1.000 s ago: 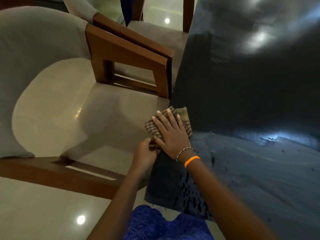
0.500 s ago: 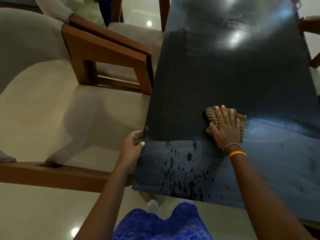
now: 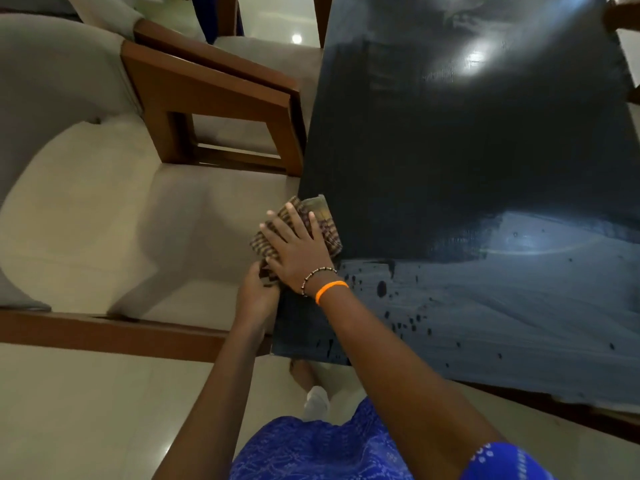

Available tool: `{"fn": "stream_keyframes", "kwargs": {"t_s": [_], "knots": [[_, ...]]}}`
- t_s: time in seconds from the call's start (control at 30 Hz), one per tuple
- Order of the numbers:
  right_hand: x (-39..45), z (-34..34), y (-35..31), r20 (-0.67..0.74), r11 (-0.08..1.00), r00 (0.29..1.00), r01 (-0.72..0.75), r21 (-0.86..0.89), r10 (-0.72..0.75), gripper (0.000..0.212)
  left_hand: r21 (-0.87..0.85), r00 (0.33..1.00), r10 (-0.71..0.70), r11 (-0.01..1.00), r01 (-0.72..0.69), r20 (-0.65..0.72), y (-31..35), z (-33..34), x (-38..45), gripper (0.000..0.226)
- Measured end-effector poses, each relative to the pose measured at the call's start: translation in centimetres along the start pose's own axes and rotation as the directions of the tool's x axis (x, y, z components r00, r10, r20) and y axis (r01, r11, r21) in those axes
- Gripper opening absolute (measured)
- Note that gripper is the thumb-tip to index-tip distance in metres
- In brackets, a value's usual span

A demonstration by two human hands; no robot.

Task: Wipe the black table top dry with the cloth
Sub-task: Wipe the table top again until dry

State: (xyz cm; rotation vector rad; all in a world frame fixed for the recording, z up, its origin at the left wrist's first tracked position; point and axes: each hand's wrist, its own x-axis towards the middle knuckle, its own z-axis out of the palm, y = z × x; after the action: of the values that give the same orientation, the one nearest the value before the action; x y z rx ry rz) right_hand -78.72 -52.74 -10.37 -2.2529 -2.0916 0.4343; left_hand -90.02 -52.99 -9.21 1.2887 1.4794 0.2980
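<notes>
Two hands meet at the bench's (image 3: 467, 150) nine-o'clock edge: our right hand (image 3: 298, 251) presses flat on the cloth (image 3: 323, 220), our left hand (image 3: 258, 289) pinches its corner. We should sweep toward the droplets (image 3: 381, 289) at five o'clock.

No text, label, brand, number or sign can be read anywhere in the head view — not on the checked cloth (image 3: 298, 225) under the fingers (image 3: 292, 216) of the right hand (image 3: 298, 252), nor on the black table top (image 3: 467, 150) beyond those fingers. The orange band (image 3: 331, 289) and the bead bracelet (image 3: 317, 277) on the wrist behind the fingers carry no lettering that shows. The blue garment (image 3: 311, 452) bears only a pale pattern — no words.
</notes>
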Motion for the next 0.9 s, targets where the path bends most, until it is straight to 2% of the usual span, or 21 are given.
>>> {"fn": "stream_keyframes", "kwargs": {"t_s": [0.1, 0.2, 0.3, 0.43, 0.53, 0.6, 0.67, 0.73, 0.8, 0.9], "knots": [[-1.2, 0.4, 1.1, -0.045, 0.999, 0.998, 0.037, -0.020, -0.038, 0.057, 0.108, 1.000, -0.004, 0.994, 0.004, -0.005, -0.2, -0.2, -1.3, 0.070], [-3.0, 0.3, 2.9, -0.100, 0.999, 0.995, 0.001, 0.042, 0.003, 0.059, 0.297, 0.995, 0.103, 0.950, -0.096, -0.008, 0.5, 0.4, -2.1, 0.089], [-5.5, -0.3, 6.1, -0.115, 0.988, 0.983, -0.131, 0.082, 0.140, 0.062, 0.434, 0.983, 0.180, 0.883, -0.182, 0.047, 1.5, 1.5, -2.4, 0.105], [-9.4, -1.5, 13.0, -0.103, 0.934, 0.929, -0.350, 0.075, 0.356, 0.063, 0.465, 0.965, 0.257, 0.848, -0.255, 0.059, 2.0, 2.5, -3.1, 0.125], [-12.2, -2.3, 18.7, -0.121, 0.843, 0.834, -0.527, 0.108, 0.538, 0.060, 0.510, 0.948, 0.311, 0.807, -0.298, 0.062, 1.7, 2.8, -3.5, 0.129], [-14.2, -2.6, 21.6, -0.118, 0.737, 0.729, -0.657, 0.160, 0.675, 0.058, 0.512, 0.950, 0.305, 0.806, -0.295, 0.067, 1.4, 2.7, -3.4, 0.127], [-15.2, -2.8, 22.7, -0.101, 0.634, 0.629, -0.745, 0.205, 0.771, 0.059, 0.503, 0.955, 0.286, 0.816, -0.285, 0.076, 1.2, 2.5, -3.1, 0.125], [-15.0, -2.7, 22.1, -0.091, 0.575, 0.571, -0.785, 0.233, 0.816, 0.060, 0.515, 0.951, 0.298, 0.803, -0.299, 0.087, 1.0, 2.6, -3.1, 0.122], [-13.9, -2.4, 20.3, -0.103, 0.570, 0.563, -0.786, 0.240, 0.820, 0.062, 0.539, 0.928, 0.362, 0.765, -0.353, 0.093, 1.0, 2.9, -3.4, 0.116], [-11.5, -1.8, 15.9, -0.139, 0.673, 0.658, -0.716, 0.188, 0.740, 0.064, 0.565, 0.882, 0.448, 0.694, -0.446, 0.147, 1.4, 3.9, -3.9, 0.109]]}}
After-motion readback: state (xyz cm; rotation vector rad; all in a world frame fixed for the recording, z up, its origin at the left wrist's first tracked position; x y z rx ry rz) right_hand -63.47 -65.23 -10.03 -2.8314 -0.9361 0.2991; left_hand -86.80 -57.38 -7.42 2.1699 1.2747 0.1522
